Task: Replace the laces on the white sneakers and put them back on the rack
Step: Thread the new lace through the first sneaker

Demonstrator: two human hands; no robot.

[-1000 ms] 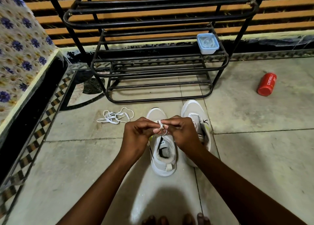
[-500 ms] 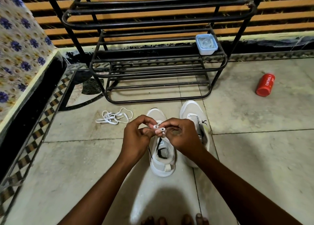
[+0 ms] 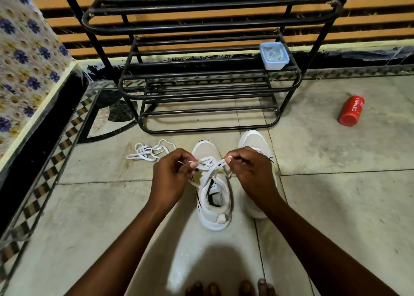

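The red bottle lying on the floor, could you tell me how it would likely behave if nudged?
The red bottle lies on its side and looks round, so it would probably roll. The floor looks smooth, so little would likely stop it.

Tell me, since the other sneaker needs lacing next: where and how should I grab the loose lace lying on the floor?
Pinch the loose lace at the single loop toward the black rack, coming from above. It lies flat in a tangle, and that loop stands clear of the bunched strands, probably easiest to lift.
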